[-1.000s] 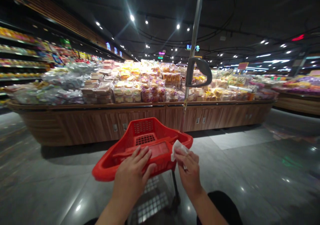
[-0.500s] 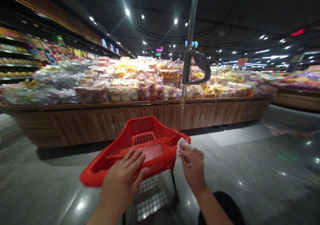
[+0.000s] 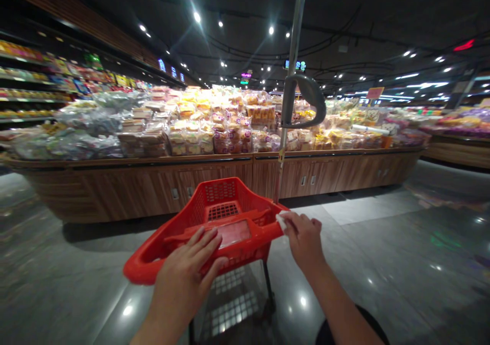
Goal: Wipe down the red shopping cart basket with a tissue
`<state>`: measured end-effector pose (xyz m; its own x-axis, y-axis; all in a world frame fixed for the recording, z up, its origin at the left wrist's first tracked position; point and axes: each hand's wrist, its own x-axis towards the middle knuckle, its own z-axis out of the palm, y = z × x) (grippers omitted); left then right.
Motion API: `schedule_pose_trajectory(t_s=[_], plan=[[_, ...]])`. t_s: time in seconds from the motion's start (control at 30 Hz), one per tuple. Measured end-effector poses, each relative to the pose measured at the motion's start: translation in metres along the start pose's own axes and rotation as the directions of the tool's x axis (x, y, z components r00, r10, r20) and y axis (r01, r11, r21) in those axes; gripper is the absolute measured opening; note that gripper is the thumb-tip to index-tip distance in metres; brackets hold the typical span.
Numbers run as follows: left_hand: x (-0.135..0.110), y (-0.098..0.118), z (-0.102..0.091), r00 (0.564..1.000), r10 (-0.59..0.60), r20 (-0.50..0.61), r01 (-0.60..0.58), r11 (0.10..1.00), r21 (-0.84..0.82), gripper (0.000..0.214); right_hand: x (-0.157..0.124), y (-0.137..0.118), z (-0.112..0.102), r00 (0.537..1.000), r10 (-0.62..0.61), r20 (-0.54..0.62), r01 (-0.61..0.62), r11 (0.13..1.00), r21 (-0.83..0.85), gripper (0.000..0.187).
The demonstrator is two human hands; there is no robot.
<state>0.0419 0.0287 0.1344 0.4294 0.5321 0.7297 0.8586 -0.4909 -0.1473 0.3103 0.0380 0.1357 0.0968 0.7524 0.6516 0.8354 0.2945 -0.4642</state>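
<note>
A red plastic shopping cart stands right in front of me, its basket pointing toward the display. My left hand lies on the left part of its handle panel, fingers stretched out and thumb apart. At the right end of the handle, my right hand has its fingers closed on a white cloth or tissue. The white piece touches the red rim, and most of it is hidden by the fingers. A metal pole with a grey loop handle rises from the cart's right side.
A long wooden display counter heaped with bagged bread and snacks spans the way ahead. Stocked shelves line the left. Another produce-like display stands at right. Shiny grey tiles cover the floor.
My right hand has shifted slightly right and up with the white piece, less of which now shows. The left hand stays on the handle panel.
</note>
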Motion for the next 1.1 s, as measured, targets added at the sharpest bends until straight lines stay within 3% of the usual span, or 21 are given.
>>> schedule_pose_trajectory(t_s=[0.1,0.17,0.23,0.33,0.43,0.53,0.77,0.93,1.03,1.1], plan=[[0.0,0.001,0.001,1.0,-0.016,0.004,0.016,1.0,0.002,0.046,0.027,-0.012,-0.011,0.974,-0.031,0.226,0.058,0.992,-0.112,0.015],[-0.001,0.001,0.002,1.0,-0.029,0.006,0.029,1.0,-0.005,0.046,0.039,-0.024,-0.01,0.919,-0.128,0.372,0.173,0.981,-0.088,0.015],[-0.001,0.0,0.001,0.999,-0.034,0.005,0.034,0.999,-0.017,0.045,0.046,-0.032,-0.008,0.867,-0.184,0.463,0.246,0.966,-0.076,0.015],[-0.001,-0.001,-0.001,0.999,-0.039,0.008,0.039,0.999,-0.028,0.045,0.056,-0.03,-0.01,0.831,-0.138,0.539,0.274,0.944,-0.181,0.015],[-0.001,0.0,-0.004,0.999,-0.041,0.01,0.041,0.999,-0.026,0.045,0.065,-0.025,-0.014,0.808,-0.064,0.585,0.277,0.919,-0.282,0.018],[-0.001,0.001,-0.004,0.999,-0.04,0.004,0.04,0.999,-0.015,0.044,0.067,-0.035,-0.005,0.784,-0.066,0.617,0.283,0.923,-0.26,0.017],[0.0,0.002,0.0,0.998,-0.058,0.026,0.058,0.998,-0.019,0.044,0.068,-0.07,0.034,0.864,-0.049,0.501,0.196,0.95,-0.243,0.019],[0.0,0.001,-0.002,0.997,-0.071,0.032,0.073,0.997,-0.035,0.044,0.062,-0.058,0.014,0.839,-0.133,0.527,0.276,0.94,-0.201,0.013],[-0.002,-0.001,-0.004,0.997,-0.074,0.032,0.075,0.996,-0.048,0.044,0.058,-0.036,-0.006,0.783,-0.259,0.566,0.382,0.918,-0.109,0.009],[-0.002,-0.002,-0.005,0.996,-0.078,0.039,0.08,0.995,-0.057,0.044,0.059,-0.018,-0.016,0.78,-0.277,0.561,0.391,0.916,-0.092,0.006]])
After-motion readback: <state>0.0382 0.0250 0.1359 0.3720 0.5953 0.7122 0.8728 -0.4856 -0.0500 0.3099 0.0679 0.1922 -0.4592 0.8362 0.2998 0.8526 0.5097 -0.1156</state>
